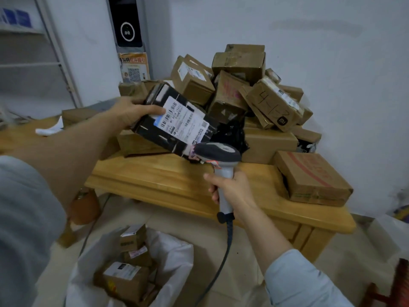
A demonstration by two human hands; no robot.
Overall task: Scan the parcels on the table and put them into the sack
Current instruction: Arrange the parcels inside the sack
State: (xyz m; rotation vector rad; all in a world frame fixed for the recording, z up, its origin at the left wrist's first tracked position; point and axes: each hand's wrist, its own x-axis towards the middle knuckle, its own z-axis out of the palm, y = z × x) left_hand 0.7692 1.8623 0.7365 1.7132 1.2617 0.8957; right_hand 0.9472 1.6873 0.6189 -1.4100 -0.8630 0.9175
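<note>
My left hand point(132, 110) grips a black parcel point(155, 129) with a white shipping label, held tilted above the wooden table point(159, 176). My right hand point(232, 189) holds a grey barcode scanner point(218, 151) by its handle, its head just under the parcel's lower right corner and facing the label. A heap of brown cardboard parcels point(243, 89) covers the back of the table. On the floor below stands an open white sack point(174, 253) with several brown boxes inside.
A flat brown box point(309, 178) with red tape lies at the table's right end. The scanner's dark cable point(223, 260) hangs down past the sack. White wall behind, a metal shelf point(55, 52) at the left, a red object point(398, 282) at the bottom right.
</note>
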